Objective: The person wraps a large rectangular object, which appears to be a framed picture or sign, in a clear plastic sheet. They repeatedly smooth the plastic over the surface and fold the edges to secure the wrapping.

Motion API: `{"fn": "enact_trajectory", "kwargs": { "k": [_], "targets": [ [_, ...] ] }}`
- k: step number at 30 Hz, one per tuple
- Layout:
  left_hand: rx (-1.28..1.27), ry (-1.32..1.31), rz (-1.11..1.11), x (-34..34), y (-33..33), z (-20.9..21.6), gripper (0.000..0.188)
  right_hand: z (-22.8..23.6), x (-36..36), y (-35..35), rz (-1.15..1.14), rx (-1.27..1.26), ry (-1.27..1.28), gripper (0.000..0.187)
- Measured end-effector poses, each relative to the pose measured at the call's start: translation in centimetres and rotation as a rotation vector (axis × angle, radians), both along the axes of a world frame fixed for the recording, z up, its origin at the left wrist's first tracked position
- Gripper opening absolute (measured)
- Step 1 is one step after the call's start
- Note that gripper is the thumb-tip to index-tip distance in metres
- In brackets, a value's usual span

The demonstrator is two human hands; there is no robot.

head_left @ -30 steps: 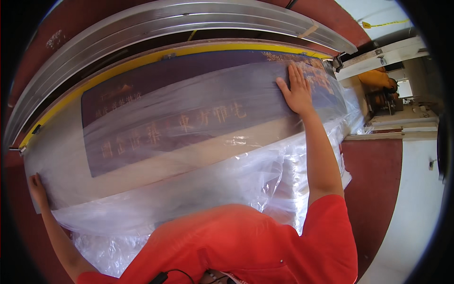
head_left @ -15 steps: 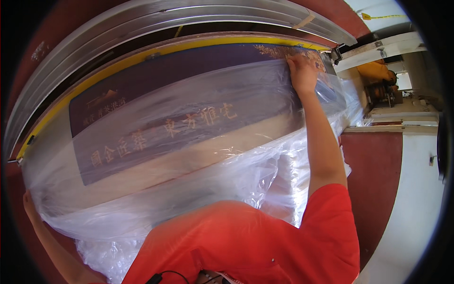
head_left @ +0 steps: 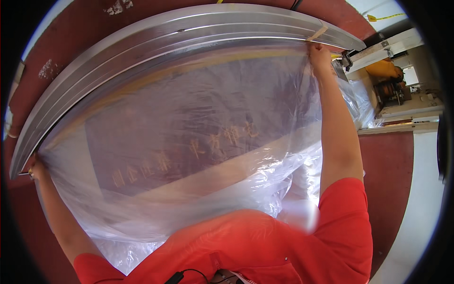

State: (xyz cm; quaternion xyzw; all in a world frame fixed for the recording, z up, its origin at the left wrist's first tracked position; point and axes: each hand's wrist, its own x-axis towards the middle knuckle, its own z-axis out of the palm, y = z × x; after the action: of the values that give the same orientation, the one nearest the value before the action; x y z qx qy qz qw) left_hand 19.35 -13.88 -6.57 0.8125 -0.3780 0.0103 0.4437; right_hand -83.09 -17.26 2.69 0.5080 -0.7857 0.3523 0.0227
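Note:
A wide sheet of clear plastic film [head_left: 265, 90] is stretched between my two hands, up to the silver metal rail. My right hand [head_left: 320, 57] grips its far right edge, fingers closed, close under the rail. At the far left my left hand [head_left: 38, 169] pinches the film's other corner, near the rail's left end. Beneath the film a dark purple printed panel [head_left: 137, 137] with gold lettering shows through, on a pale surface. A yellow strip [head_left: 283, 53] runs along its far side, also under the film.
The curved-looking silver metal rail [head_left: 213, 21] spans the far side, with a piece of tan tape [head_left: 318, 33] on it. Loose crumpled film [head_left: 135, 255] hangs at the near side. On the right are a white beam [head_left: 378, 53], yellow-and-black machinery [head_left: 385, 78] and a red-and-white floor [head_left: 385, 175].
Both hands have moved away from me, drawing the film over the whole purple panel and the yellow strip to the rail. The left hand rose from the near left corner.

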Motion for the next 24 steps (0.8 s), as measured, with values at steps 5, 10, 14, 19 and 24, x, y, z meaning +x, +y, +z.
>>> {"fn": "enact_trajectory", "kwargs": {
  "k": [5,10,14,19,24],
  "targets": [
    [0.090,0.195,-0.023,2.0,-0.8,0.0,0.054,-2.4,-0.3,-0.2,-0.080,-0.103,-0.281,0.043],
    [0.135,0.174,0.056,3.0,-1.0,-0.2,0.045,-1.5,2.0,1.0,-0.268,-0.078,-0.123,0.049],
    [0.126,0.217,0.060,4.1,-1.1,0.0,0.036,-2.3,1.0,0.5,-0.250,-0.112,-0.126,0.051],
    [0.020,0.422,0.013,3.2,-0.2,0.0,0.026,-0.9,3.1,1.2,-0.256,-0.083,-0.168,0.050],
    [-0.144,0.724,-0.118,1.8,0.2,1.8,0.016,-1.1,0.7,0.9,-0.155,-0.121,-0.443,0.050]
  ]
}}
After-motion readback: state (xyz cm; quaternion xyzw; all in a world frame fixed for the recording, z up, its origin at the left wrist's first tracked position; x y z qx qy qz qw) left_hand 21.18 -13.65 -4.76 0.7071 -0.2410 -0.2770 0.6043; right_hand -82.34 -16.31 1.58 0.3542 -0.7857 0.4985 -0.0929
